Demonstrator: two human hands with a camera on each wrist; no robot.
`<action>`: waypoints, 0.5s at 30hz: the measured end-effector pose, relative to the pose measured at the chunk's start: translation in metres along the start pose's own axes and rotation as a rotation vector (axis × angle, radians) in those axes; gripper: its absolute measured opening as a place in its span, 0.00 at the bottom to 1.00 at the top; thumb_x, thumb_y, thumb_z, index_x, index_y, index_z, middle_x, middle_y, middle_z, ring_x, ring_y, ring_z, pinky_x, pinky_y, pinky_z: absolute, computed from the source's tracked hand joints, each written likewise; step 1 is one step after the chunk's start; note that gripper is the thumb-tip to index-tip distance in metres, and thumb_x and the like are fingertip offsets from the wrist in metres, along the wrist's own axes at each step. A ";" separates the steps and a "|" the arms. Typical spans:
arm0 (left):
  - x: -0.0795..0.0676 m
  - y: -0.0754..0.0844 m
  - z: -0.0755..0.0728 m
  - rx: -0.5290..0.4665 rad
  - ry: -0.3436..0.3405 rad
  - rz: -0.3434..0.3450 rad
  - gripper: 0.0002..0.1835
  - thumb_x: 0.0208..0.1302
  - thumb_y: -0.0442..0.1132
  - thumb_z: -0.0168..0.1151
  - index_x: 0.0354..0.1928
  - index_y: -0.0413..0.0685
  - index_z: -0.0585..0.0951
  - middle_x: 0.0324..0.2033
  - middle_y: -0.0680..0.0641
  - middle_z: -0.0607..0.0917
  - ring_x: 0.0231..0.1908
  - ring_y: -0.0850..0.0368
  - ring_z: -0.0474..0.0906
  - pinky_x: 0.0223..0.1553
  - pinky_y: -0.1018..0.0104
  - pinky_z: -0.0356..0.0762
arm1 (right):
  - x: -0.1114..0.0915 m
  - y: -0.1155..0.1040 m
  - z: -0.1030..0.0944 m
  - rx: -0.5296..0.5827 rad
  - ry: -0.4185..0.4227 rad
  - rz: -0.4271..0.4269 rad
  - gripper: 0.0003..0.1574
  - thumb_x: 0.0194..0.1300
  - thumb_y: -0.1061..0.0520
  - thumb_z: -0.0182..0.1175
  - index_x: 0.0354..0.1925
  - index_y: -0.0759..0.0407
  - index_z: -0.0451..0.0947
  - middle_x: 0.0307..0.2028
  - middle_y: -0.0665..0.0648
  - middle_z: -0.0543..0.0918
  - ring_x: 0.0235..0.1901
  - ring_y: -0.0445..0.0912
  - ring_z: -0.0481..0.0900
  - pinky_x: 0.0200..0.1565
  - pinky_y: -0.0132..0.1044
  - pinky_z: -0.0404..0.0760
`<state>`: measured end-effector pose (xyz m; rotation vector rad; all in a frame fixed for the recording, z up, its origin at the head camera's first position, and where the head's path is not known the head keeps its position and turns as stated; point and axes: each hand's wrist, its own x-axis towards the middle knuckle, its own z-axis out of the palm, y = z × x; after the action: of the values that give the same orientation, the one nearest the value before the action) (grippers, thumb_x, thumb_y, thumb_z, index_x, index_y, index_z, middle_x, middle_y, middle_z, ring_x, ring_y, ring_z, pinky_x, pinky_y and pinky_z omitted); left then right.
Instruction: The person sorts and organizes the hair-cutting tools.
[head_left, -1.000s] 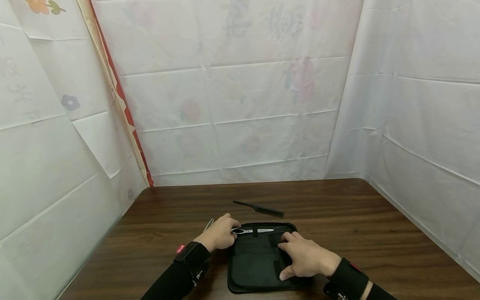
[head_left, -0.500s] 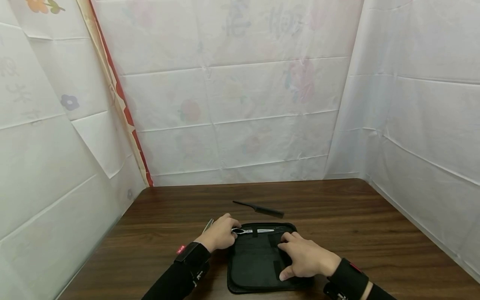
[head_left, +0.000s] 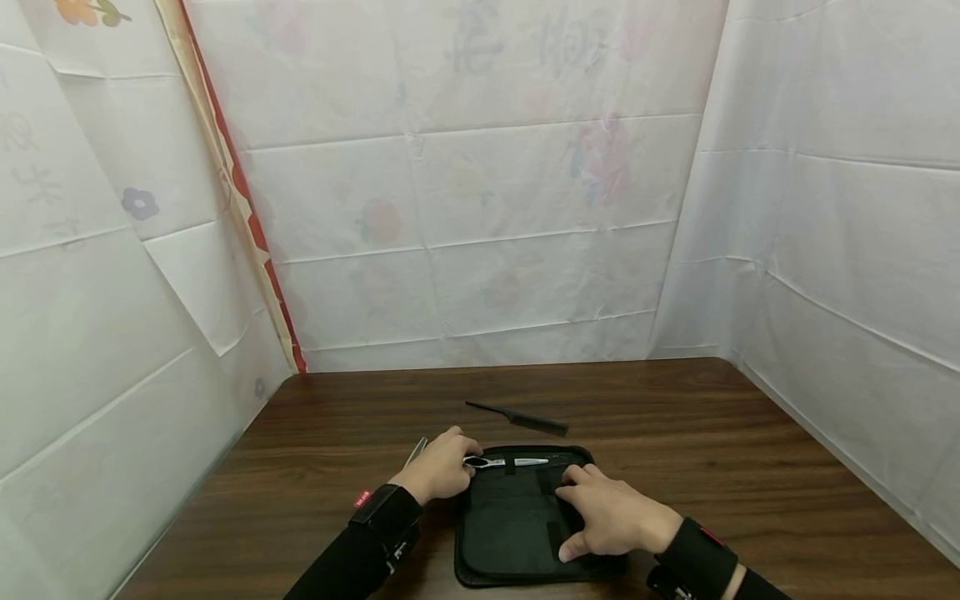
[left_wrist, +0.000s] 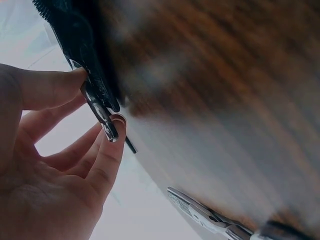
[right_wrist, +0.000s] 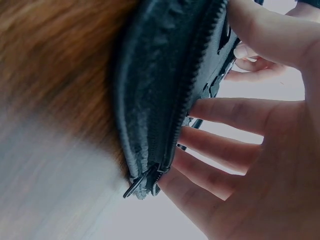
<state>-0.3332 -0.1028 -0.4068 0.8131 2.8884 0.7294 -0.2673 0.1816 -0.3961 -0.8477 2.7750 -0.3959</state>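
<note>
A black zip case (head_left: 510,533) lies unfolded on the table. A pair of silver scissors (head_left: 531,461) lies along its far edge, the blades under a strap. At the case's far left corner my left hand (head_left: 442,467) pinches the scissors' handle (left_wrist: 102,117) between thumb and fingers. My right hand (head_left: 615,512) rests on the right side of the case, fingers spread and touching the zipped edge (right_wrist: 187,80). A second pair of silver scissors (left_wrist: 197,212) lies on the table left of the case, mostly hidden by my left hand in the head view.
A black tail comb (head_left: 536,422) lies just beyond the case, its thin tail pointing left. The dark wooden table (head_left: 337,417) meets white sheeting (head_left: 465,292) at the back and both sides.
</note>
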 end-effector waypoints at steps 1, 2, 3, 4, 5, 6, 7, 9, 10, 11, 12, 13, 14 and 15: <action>0.000 0.000 0.000 0.001 0.001 0.001 0.14 0.67 0.26 0.61 0.53 0.39 0.84 0.47 0.42 0.78 0.41 0.51 0.73 0.43 0.54 0.72 | 0.000 0.000 0.000 -0.003 0.001 0.000 0.48 0.55 0.35 0.74 0.64 0.63 0.78 0.62 0.58 0.73 0.59 0.54 0.71 0.50 0.49 0.79; 0.000 0.000 0.001 0.001 0.002 0.002 0.14 0.67 0.26 0.61 0.53 0.39 0.84 0.47 0.42 0.78 0.41 0.51 0.73 0.43 0.54 0.72 | 0.000 0.000 0.000 -0.004 0.002 -0.001 0.48 0.55 0.35 0.74 0.64 0.63 0.78 0.62 0.58 0.73 0.59 0.54 0.71 0.50 0.49 0.79; 0.000 0.000 0.001 0.002 0.001 0.001 0.14 0.67 0.26 0.61 0.53 0.39 0.84 0.47 0.42 0.77 0.41 0.51 0.73 0.42 0.54 0.72 | 0.000 0.000 0.000 -0.006 0.004 -0.001 0.48 0.55 0.35 0.74 0.64 0.63 0.78 0.62 0.58 0.73 0.59 0.54 0.71 0.50 0.49 0.80; 0.000 0.000 0.001 0.000 0.001 0.001 0.14 0.67 0.26 0.61 0.53 0.39 0.84 0.47 0.42 0.77 0.41 0.50 0.73 0.42 0.54 0.72 | 0.000 0.000 0.000 -0.008 0.005 -0.001 0.48 0.55 0.35 0.74 0.64 0.63 0.78 0.62 0.58 0.73 0.59 0.54 0.71 0.50 0.49 0.80; 0.000 0.000 0.000 0.002 0.001 0.000 0.15 0.67 0.27 0.61 0.54 0.39 0.84 0.47 0.42 0.77 0.41 0.51 0.73 0.42 0.54 0.72 | 0.000 0.000 0.000 -0.011 0.006 -0.002 0.48 0.55 0.35 0.74 0.64 0.63 0.78 0.62 0.58 0.73 0.59 0.53 0.71 0.50 0.49 0.80; -0.001 0.000 0.000 0.003 0.001 -0.001 0.15 0.67 0.27 0.61 0.54 0.39 0.84 0.47 0.42 0.77 0.41 0.50 0.74 0.42 0.54 0.73 | 0.001 0.000 0.000 -0.013 0.008 -0.003 0.49 0.54 0.35 0.74 0.63 0.63 0.78 0.62 0.58 0.73 0.59 0.53 0.71 0.50 0.49 0.80; -0.001 0.000 0.000 0.003 0.000 -0.001 0.15 0.67 0.27 0.61 0.54 0.39 0.84 0.47 0.42 0.77 0.41 0.50 0.74 0.42 0.54 0.73 | 0.001 0.000 0.000 -0.014 0.009 -0.004 0.49 0.54 0.35 0.74 0.63 0.63 0.78 0.62 0.58 0.73 0.58 0.53 0.71 0.50 0.49 0.80; -0.001 0.001 0.000 0.002 -0.001 -0.003 0.15 0.67 0.27 0.61 0.54 0.39 0.84 0.47 0.42 0.77 0.41 0.50 0.74 0.42 0.54 0.72 | 0.001 0.000 0.001 -0.017 0.010 -0.005 0.49 0.54 0.35 0.74 0.63 0.63 0.78 0.62 0.58 0.74 0.58 0.53 0.71 0.50 0.48 0.80; -0.001 0.001 0.000 0.000 -0.002 -0.002 0.15 0.67 0.27 0.62 0.54 0.39 0.84 0.47 0.41 0.77 0.41 0.50 0.74 0.42 0.54 0.72 | 0.001 0.000 0.001 -0.017 0.010 -0.006 0.49 0.54 0.35 0.74 0.63 0.63 0.78 0.62 0.58 0.74 0.58 0.53 0.71 0.50 0.48 0.80; -0.001 0.002 0.000 0.002 -0.002 -0.003 0.15 0.68 0.27 0.62 0.55 0.39 0.84 0.47 0.41 0.77 0.41 0.50 0.74 0.41 0.54 0.72 | 0.001 0.000 0.001 -0.017 0.009 -0.006 0.49 0.54 0.34 0.74 0.63 0.63 0.78 0.62 0.58 0.74 0.58 0.53 0.71 0.49 0.48 0.80; -0.001 0.002 0.000 -0.001 -0.002 -0.002 0.15 0.68 0.27 0.62 0.55 0.38 0.84 0.47 0.41 0.77 0.41 0.50 0.74 0.41 0.54 0.72 | 0.001 0.000 0.001 -0.017 0.009 -0.006 0.48 0.54 0.34 0.74 0.63 0.63 0.78 0.62 0.58 0.74 0.58 0.54 0.71 0.49 0.48 0.80; -0.001 0.002 0.000 -0.003 -0.002 -0.003 0.15 0.68 0.27 0.62 0.55 0.38 0.84 0.47 0.41 0.77 0.41 0.50 0.74 0.41 0.54 0.72 | 0.001 0.000 0.001 -0.015 0.008 -0.006 0.48 0.54 0.35 0.74 0.63 0.63 0.78 0.62 0.58 0.74 0.58 0.54 0.71 0.49 0.48 0.80; -0.001 0.002 0.000 -0.001 -0.002 -0.003 0.15 0.68 0.27 0.62 0.55 0.39 0.84 0.47 0.41 0.77 0.41 0.50 0.74 0.42 0.54 0.72 | 0.001 0.000 0.001 -0.015 0.007 -0.005 0.48 0.55 0.35 0.74 0.63 0.63 0.78 0.62 0.58 0.74 0.58 0.54 0.71 0.49 0.48 0.80; -0.001 0.002 0.000 0.002 -0.003 -0.005 0.15 0.68 0.27 0.62 0.55 0.39 0.84 0.47 0.41 0.77 0.42 0.50 0.74 0.42 0.54 0.73 | 0.001 0.000 0.001 -0.015 0.007 -0.005 0.48 0.55 0.35 0.74 0.63 0.63 0.78 0.62 0.58 0.74 0.58 0.54 0.71 0.49 0.48 0.80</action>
<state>-0.3317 -0.1020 -0.4062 0.8060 2.8883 0.7245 -0.2678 0.1812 -0.3970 -0.8586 2.7859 -0.3802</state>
